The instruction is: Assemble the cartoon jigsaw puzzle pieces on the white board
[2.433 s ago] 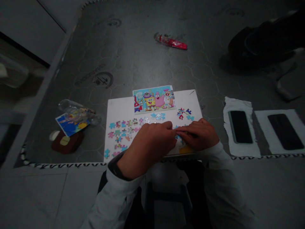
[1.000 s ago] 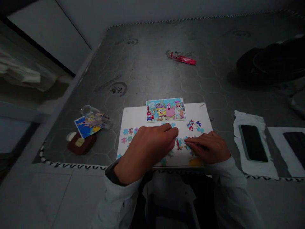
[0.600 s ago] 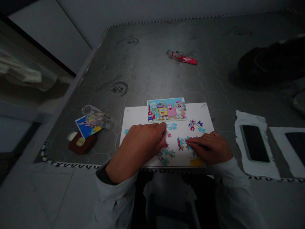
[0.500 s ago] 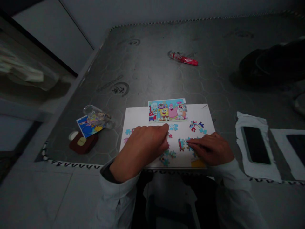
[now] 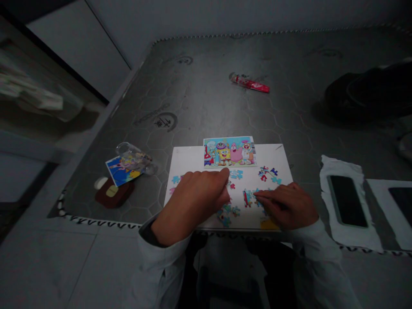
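Over the white board [image 5: 186,154] my left hand [image 5: 201,191] is curled closed, its thumb side up. Its fingers face away from me, so anything inside them is hidden. My right hand [image 5: 288,204] is closed in a pinch, with its fingertips at a jigsaw puzzle piece [image 5: 256,193] beside a red-and-blue joined section [image 5: 247,198]. Loose puzzle pieces [image 5: 224,216] lie between the hands, close to the front edge. More light-blue pieces [image 5: 236,174] sit above my left hand, and dark blue and red ones [image 5: 268,171] at the upper right. A cartoon picture card [image 5: 230,152] rests on the board's far edge.
Left of the board are a clear plastic wrapper [image 5: 137,156], a blue card [image 5: 124,169] and a brown box [image 5: 114,193]. A phone [image 5: 347,201] lies on white paper to the right. Farther back are a red packet [image 5: 251,83] and a dark bag-like object [image 5: 363,94].
The whole view has shifted slightly, so everything appears a little lower and to the right. Both hands keep nearly the same pose, with my right fingertips still at the joined pieces.
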{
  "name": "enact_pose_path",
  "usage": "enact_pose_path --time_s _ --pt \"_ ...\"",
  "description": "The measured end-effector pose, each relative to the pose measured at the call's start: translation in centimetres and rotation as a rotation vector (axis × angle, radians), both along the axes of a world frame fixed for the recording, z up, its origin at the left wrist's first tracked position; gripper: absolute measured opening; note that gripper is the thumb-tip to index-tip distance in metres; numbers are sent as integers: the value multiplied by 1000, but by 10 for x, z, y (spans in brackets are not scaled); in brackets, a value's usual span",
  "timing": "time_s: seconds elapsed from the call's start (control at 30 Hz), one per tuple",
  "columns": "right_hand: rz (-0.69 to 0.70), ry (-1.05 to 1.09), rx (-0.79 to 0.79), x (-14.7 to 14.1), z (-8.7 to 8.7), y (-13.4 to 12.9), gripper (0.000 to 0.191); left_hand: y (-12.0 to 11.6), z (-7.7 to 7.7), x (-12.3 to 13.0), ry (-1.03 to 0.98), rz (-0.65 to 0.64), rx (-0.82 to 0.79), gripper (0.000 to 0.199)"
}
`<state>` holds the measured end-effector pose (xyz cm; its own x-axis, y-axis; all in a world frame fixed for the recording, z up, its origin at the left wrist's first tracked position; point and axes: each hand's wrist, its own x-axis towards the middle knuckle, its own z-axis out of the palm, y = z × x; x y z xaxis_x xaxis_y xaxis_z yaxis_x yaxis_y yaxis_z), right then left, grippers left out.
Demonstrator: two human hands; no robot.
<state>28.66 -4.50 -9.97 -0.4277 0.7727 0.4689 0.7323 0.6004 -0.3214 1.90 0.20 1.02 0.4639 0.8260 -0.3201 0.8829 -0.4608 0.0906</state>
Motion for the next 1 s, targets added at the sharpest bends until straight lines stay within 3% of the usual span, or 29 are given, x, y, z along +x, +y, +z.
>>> enact_pose_path --time_s 0.33,0.8,1.0 --pt "-12 4 -19 0 2 -2 42 1 -4 -2 -37 -12 7 18" --pt "-16 7 -66 1 -3 -1 37 1 -5 -2 -42 -7 1 19" --pt "16 52 -52 2 5 -2 35 1 -4 -3 -35 -2 2 18"
